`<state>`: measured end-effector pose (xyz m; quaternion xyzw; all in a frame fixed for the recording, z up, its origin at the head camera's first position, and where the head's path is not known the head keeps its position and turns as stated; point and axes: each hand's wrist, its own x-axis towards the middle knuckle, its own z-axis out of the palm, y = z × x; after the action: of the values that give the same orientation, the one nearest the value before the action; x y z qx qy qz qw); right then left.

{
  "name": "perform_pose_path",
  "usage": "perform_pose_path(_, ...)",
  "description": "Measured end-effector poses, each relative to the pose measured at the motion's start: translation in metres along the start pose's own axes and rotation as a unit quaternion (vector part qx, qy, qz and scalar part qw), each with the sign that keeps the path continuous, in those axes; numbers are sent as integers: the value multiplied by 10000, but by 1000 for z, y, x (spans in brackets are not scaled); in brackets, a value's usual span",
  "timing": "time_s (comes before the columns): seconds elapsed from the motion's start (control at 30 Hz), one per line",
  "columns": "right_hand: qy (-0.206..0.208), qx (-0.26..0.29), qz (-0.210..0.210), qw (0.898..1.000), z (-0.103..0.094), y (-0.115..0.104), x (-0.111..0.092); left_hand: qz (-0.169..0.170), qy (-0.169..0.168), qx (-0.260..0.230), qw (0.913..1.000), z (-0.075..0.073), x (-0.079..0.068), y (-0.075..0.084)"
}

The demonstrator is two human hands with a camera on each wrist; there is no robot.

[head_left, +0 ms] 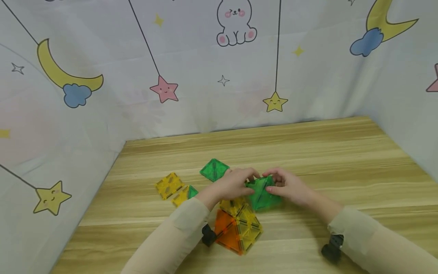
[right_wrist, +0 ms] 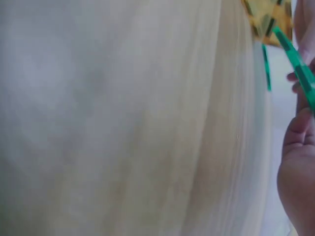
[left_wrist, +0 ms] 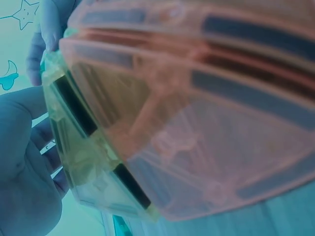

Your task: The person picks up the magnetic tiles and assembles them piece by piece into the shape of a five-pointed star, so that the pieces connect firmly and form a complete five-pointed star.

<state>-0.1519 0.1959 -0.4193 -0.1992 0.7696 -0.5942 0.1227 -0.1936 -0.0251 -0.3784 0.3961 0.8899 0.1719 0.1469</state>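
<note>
Both hands are at a pair of green triangular magnetic tiles (head_left: 261,193) joined along one edge, raised beside a built shape of magnetic tiles. My right hand (head_left: 291,187) pinches their right side between thumb and fingers. On the upper left, the left hand (head_left: 236,183) grips them with thumb and fingertips. Below sits the built shape, with orange tiles (head_left: 228,232) on its left and yellow tiles (head_left: 249,226) on its right. That shape fills much of the left wrist view, blurred. In the right wrist view a green tile (right_wrist: 300,69) appears edge-on at the fingers.
Farther back on the wooden table (head_left: 325,152) lie two joined green triangles (head_left: 214,169). A yellow tile group (head_left: 169,185) is at the left, near a yellow tile (head_left: 180,196) with a small green triangle (head_left: 192,191). A printed cloth (head_left: 205,114) hangs around the table.
</note>
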Motion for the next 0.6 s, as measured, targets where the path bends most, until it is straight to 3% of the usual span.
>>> perform_pose_path(0.3, -9, 233, 10, 9997, 14, -3, -9, 209, -110, -87, 9997, -1, -10, -1)
perform_pose_path(0.6, -17, 716, 102, 9974, 25, 3, -14, 232, -210, 199, 9993, 2, -19, -2)
